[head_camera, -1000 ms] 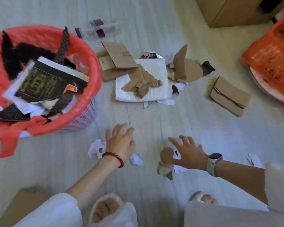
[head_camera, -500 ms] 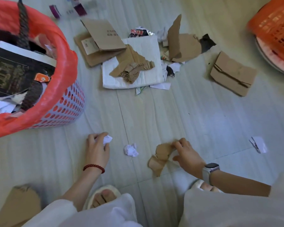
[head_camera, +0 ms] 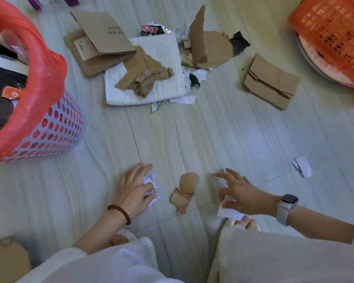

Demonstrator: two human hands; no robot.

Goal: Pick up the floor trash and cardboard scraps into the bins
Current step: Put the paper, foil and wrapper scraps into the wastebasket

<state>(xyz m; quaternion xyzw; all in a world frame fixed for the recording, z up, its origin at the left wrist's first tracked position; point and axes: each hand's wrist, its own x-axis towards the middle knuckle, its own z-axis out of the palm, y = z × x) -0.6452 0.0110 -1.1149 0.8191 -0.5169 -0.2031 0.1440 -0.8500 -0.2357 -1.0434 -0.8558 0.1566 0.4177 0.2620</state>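
Gathering step, as I read it: left hand (head_camera: 134, 187) curled round crumpled white paper (head_camera: 150, 183), right hand (head_camera: 240, 192) pinching clear wrap (head_camera: 220, 181) and white slip (head_camera: 230, 213), torn cardboard scrap (head_camera: 185, 189) lay between; next move needed the lined bin (head_camera: 55, 127) at left.

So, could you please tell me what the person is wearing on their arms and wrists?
The left hand has a dark red bead bracelet at the wrist. The right hand has a smartwatch with a dark face and pale grey strap. Both arms end in white sleeves.
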